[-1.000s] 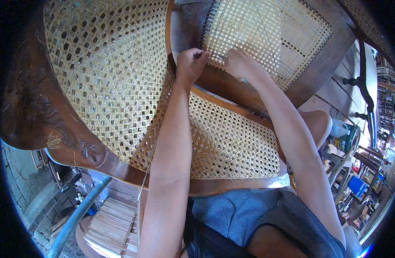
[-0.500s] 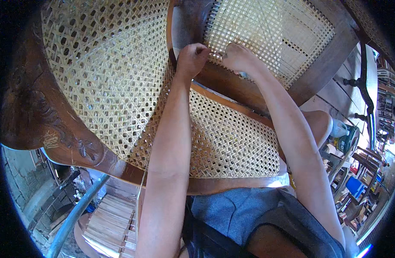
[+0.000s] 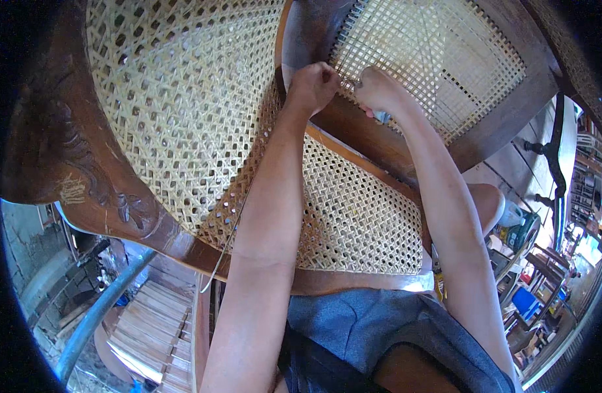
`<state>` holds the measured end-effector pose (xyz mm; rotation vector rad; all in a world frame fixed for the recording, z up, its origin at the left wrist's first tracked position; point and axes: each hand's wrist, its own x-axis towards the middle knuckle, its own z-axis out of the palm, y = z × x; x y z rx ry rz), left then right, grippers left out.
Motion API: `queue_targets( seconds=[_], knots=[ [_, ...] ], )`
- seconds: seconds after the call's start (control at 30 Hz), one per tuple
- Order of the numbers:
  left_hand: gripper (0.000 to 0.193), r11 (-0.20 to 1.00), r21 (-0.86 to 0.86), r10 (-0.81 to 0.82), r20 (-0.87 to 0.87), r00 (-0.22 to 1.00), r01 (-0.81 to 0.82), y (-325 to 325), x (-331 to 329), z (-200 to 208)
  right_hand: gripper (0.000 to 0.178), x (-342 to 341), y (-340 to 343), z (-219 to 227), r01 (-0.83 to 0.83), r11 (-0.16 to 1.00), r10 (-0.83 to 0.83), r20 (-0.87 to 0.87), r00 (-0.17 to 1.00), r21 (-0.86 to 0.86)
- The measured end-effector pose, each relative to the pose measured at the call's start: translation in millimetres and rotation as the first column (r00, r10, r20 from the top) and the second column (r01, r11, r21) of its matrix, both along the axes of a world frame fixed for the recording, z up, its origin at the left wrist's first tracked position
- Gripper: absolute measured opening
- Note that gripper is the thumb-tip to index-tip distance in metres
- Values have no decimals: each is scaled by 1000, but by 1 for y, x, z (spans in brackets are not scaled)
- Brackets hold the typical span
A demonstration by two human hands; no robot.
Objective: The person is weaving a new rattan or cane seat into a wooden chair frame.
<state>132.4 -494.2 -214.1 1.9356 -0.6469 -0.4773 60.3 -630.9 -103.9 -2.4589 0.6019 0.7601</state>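
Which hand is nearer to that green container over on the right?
The right hand. In the picture, it is above and left of the green container; the left hand is farther left, beyond the right one.

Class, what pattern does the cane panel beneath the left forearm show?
The cane panel shows an open lattice crossed by diagonal strands; see the head view.

Furniture workshop, partly woven cane panel (image 3: 412, 62), cluttered wooden furniture (image 3: 548, 262)
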Motion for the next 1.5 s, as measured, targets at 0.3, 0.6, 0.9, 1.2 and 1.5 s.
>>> queue_targets(
  seconds=[0.3, 0.6, 0.9, 1.2, 1.5],
  knots=[
    [15, 995, -67, -57, 222, 973, 74, -2, -4, -1, 30, -9, 4, -8, 42, 998, -41, 31, 999, -37],
    [14, 995, 82, -87, 356, 931, 62, -7, -10, 12, 25, -5, -4, -1, 70, 995, -65, -66, 996, 73],
    [15, 990, -103, -104, -74, 992, 96, 1, -9, -8, 32, -1, 13, -18, 75, 963, -77, 3, 997, -258],
    [13, 993, -117, 51, 166, 985, -32, -6, -21, 1, 41, -34, 3, 6, 68, 968, -53, 71, 996, -241],
    [14, 998, -34, 57, 176, 983, -51, -13, -34, 11, 25, -29, 13, -22, 88, 945, 9, 293, 956, -314]
  ],
)
